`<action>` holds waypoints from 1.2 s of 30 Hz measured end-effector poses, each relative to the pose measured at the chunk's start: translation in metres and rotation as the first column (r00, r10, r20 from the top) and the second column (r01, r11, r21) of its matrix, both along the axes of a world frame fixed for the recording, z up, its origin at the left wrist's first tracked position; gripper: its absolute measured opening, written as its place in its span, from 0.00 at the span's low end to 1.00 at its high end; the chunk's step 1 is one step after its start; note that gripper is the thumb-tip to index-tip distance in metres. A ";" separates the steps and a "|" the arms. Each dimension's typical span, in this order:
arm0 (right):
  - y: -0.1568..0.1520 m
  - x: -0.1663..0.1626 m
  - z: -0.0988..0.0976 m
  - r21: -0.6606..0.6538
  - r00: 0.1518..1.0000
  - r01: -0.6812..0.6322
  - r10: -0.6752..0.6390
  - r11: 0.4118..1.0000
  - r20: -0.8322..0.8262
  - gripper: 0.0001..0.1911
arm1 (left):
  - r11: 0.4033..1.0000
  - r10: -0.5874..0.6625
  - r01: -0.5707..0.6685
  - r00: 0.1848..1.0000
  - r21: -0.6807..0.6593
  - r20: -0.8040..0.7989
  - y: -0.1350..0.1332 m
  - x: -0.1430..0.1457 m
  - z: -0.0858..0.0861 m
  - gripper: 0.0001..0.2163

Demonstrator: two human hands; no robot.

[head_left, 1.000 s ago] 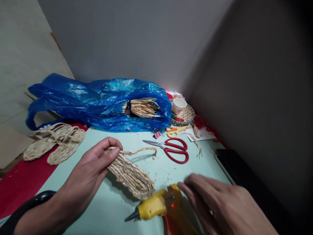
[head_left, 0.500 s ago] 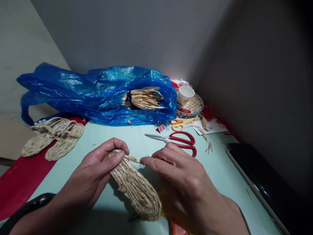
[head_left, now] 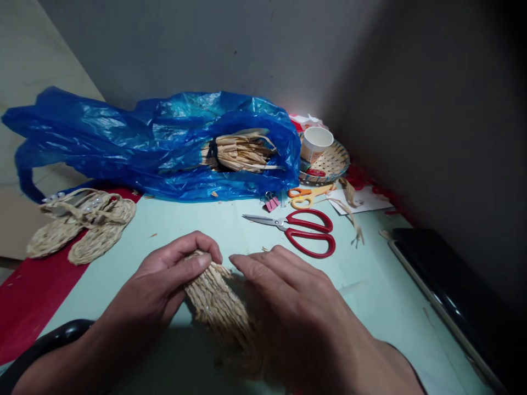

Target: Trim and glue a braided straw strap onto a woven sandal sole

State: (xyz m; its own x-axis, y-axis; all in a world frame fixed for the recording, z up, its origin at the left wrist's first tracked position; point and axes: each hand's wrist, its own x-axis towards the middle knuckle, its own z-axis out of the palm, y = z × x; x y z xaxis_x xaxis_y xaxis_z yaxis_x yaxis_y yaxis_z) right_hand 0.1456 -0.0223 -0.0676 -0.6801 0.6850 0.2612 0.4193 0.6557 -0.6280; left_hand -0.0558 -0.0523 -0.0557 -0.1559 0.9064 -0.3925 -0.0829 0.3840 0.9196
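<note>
A woven straw sole (head_left: pixel 216 304) lies on the pale green table top (head_left: pixel 370 274) in front of me. My left hand (head_left: pixel 164 280) grips its far end, thumb on top and fingers curled round the edge. My right hand (head_left: pixel 288 299) lies over the near part of the sole with its fingers pressed together, their tips at the braided strand by my left thumb. The strand itself and the yellow glue gun are hidden under my right hand.
Red-handled scissors (head_left: pixel 304 233) lie behind my hands, orange scissors (head_left: pixel 307 195) and a pink clip (head_left: pixel 272 204) further back. A blue plastic bag (head_left: pixel 156 142) holds straw strips (head_left: pixel 239 152). A cup (head_left: pixel 315 142) sits in a woven tray (head_left: pixel 333 162). Two finished straw sandals (head_left: pixel 78 227) lie left; a black slab (head_left: pixel 453 280) right.
My right hand left the glue gun, came up over the sole and took the braided strand, then pressed down lower onto the sole. My left hand kept its grip. The view tilted downward.
</note>
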 end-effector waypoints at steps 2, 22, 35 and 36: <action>-0.001 0.000 0.001 -0.057 0.999 -0.042 0.042 0.997 0.006 0.17 | 1.000 0.000 0.000 1.000 0.001 -0.001 0.000 0.001 0.000 0.09; -0.007 -0.008 -0.005 -0.136 0.998 -0.064 0.061 0.989 -0.026 0.10 | 0.999 0.013 -0.016 0.998 -0.051 -0.056 0.000 0.001 -0.006 0.08; -0.005 -0.018 -0.004 -0.198 0.981 0.066 -0.100 0.978 -0.166 0.13 | 0.999 -0.015 0.015 1.000 -0.042 -0.015 -0.001 0.003 -0.009 0.08; -0.006 -0.018 -0.004 -0.205 0.980 0.081 -0.116 0.975 -0.163 0.13 | 0.999 -0.014 0.013 1.000 -0.044 -0.023 -0.002 0.003 -0.008 0.09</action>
State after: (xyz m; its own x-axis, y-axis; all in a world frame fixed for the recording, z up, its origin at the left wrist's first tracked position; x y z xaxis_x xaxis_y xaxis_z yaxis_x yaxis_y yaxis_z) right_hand 0.1273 -0.0279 -0.0713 -0.5630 0.7959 0.2226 0.3495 0.4733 -0.8086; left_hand -0.0529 -0.0539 -0.0642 -0.1533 0.8904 -0.4285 -0.0559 0.4251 0.9034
